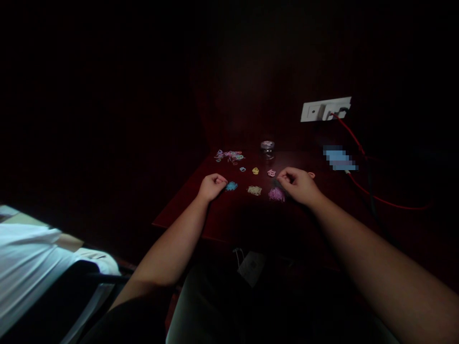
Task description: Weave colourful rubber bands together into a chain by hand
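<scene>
My left hand (212,186) rests on the dark red table with its fingers curled together, beside a pile of small blue bands (232,186). Near the pink bands (271,173) and a purple pile of bands (276,194), my right hand (299,185) has thumb and fingertips pinched. What either hand holds, if anything, is too small to tell. Between the hands lie a pale yellowish pile (254,190), a few yellow bands (255,170) and a light blue band (243,169). An orange band (311,175) shows partly behind my right hand.
Mixed coloured bands (229,155) lie at the table's back left, with a small clear jar (267,149) nearby. A pixelated phone-like object (340,158) and its red cable (373,196) are at right, below a wall socket (325,110). A white-clothed person (32,267) is at lower left.
</scene>
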Demonstrator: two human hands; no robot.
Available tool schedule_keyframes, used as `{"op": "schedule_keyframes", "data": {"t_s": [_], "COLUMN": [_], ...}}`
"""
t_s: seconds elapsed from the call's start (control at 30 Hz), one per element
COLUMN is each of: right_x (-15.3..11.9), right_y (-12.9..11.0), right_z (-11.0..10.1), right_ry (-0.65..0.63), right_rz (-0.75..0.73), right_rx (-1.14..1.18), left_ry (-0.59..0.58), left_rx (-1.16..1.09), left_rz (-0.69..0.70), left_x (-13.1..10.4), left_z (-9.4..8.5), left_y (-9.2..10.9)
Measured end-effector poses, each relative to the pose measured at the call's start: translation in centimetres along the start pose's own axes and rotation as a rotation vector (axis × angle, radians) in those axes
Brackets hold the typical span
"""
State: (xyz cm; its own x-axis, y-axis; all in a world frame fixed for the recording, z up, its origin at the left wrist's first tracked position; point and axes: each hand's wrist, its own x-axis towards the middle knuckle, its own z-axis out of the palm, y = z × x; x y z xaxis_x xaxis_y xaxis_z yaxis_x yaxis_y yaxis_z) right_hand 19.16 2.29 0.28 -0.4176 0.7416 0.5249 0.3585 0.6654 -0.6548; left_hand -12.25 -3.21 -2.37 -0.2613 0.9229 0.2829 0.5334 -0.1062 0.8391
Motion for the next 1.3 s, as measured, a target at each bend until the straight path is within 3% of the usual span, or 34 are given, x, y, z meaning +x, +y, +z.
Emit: {"op": "schedule_keyframes", "data": {"t_s": [0.17, 0.37, 0.53, 0.77, 0.93, 1.3], "right_x": [0.0, 0.0, 0.2, 0.0, -0.1, -0.1], "right_y": [-0.1, 0.0, 0.7, 0.2, 0.1, 0.5], "right_z": [0.0, -0.2, -1.0, -1.5, -1.8, -1.7], "right_ry": [-0.002, 0.016, 0.100, 0.085, 0.089, 0.084], "right_rz": [0.005, 0.010, 0.027, -0.003, 0.013, 0.023], "right_rx": [0.003, -0.010, -0.011, -0.028, -0.071, -0.044], "left_ry": [0.072, 0.142, 0.105, -0.015, -0.089, -0.003], "left_rx": [0.108, 0.261, 0.424, 0.586, 0.762, 0.700], "left_rz": [0.008, -0.029, 0.001, 0.094, 0.086, 0.120], "left_x": [0.4, 3.0, 5.5, 7.9, 9.7, 11.2], "left_z": [-0.2, -0.1, 0.5, 1.7, 2.2, 2.1], "left_y": [-0.8, -1.9, -2.0, -1.6, -1.8, -2.3]}}
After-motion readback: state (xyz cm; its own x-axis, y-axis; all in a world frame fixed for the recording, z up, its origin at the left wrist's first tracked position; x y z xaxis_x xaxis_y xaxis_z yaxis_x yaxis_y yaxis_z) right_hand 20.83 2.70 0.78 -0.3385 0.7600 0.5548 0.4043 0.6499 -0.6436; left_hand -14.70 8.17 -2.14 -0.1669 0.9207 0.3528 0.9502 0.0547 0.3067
